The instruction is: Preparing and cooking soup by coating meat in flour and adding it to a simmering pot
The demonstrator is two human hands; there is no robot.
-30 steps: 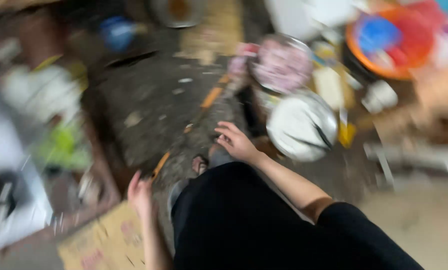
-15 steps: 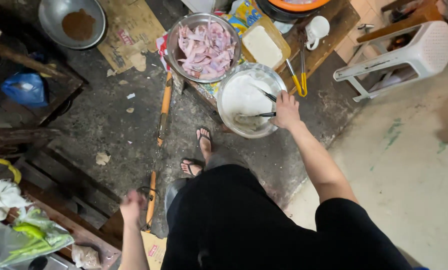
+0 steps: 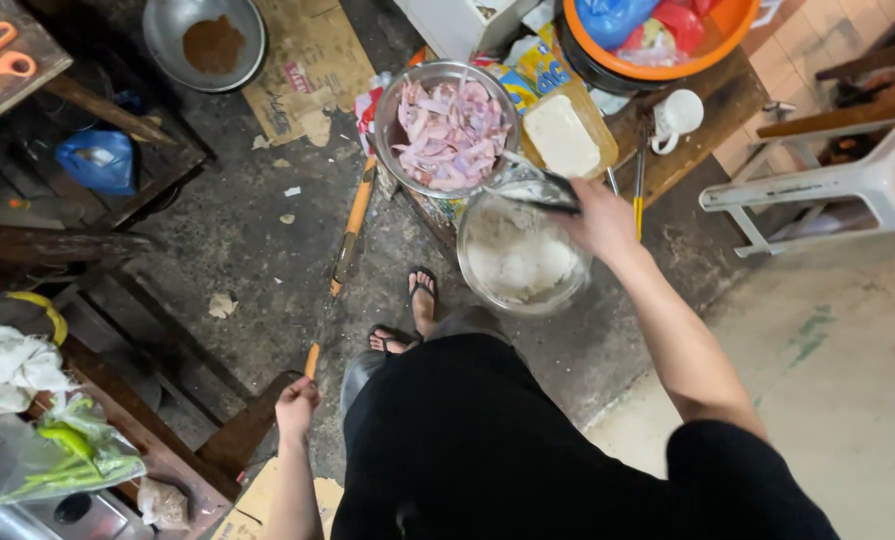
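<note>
My right hand (image 3: 599,218) grips the far rim of a clear bowl (image 3: 487,300) that holds a white mass, with a dark utensil (image 3: 545,190) pinned under its fingers. The bowl hangs over the floor just ahead of my sandalled feet (image 3: 417,305). Behind it a metal bowl (image 3: 391,100) full of raw pink meat pieces rests on a low wooden board. My left hand (image 3: 295,405) hangs at my side with curled fingers and nothing in it, near a wooden bench edge (image 3: 242,430).
A tray with a white block (image 3: 564,135), a white mug (image 3: 677,120) and an orange basin (image 3: 657,50) crowd the board. An orange-handled stick (image 3: 352,225), a metal bowl of brown powder (image 3: 207,45) and cardboard (image 3: 307,60) lie on the floor. A white stool (image 3: 847,185) stands right; bagged greens (image 3: 67,460) left.
My right hand has lifted the bowl of white stuff off the board and drawn it toward me. The left hand stays low at my side.
</note>
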